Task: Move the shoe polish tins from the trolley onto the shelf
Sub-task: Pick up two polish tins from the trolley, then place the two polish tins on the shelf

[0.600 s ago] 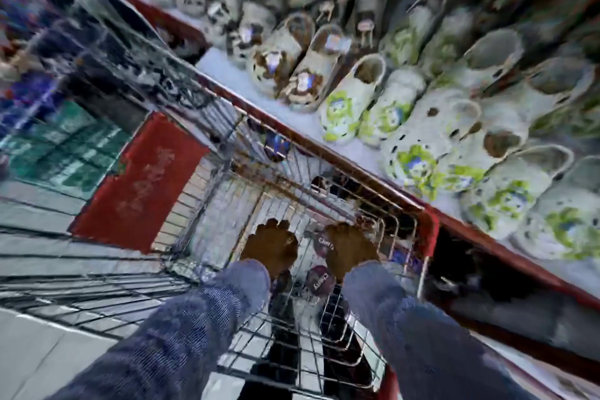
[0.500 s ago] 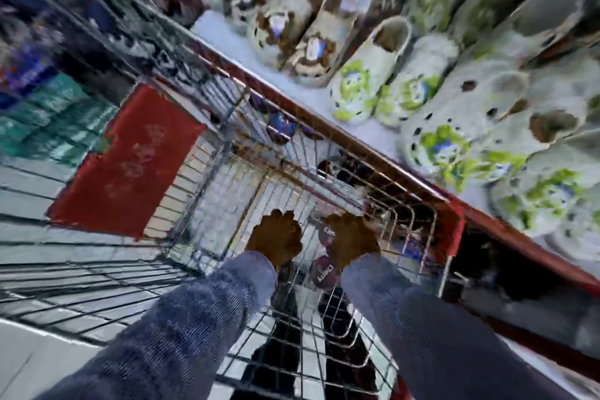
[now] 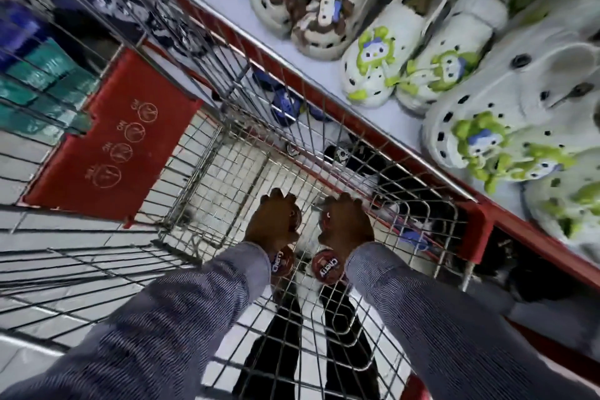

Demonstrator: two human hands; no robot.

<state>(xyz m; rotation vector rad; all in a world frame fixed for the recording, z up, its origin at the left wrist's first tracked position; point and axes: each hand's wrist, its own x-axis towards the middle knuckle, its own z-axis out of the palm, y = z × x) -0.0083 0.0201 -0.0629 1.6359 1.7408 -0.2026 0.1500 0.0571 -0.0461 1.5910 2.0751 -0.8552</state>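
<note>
Both hands down in trolley (image 3: pixel 383 172). My left hand (image 3: pixel 274 224) grips a tin (image 3: pixel 293 216), right hand (image 3: pixel 345 226) another tin (image 3: pixel 324 219). 2 more tins (image 3: pixel 326 265) lie below wrists; shelf (image 3: pixel 324 75) to right.

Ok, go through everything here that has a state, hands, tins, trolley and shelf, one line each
Left hand: down in the trolley, closed on a tin.
Right hand: down in the trolley, closed on a tin.
Loose tins: two lying in the trolley by the wrists, lids on.
Trolley: pulled up against the shelf, red flap folded open.
Shelf: lined with clogs, no tins visible on it.
</note>
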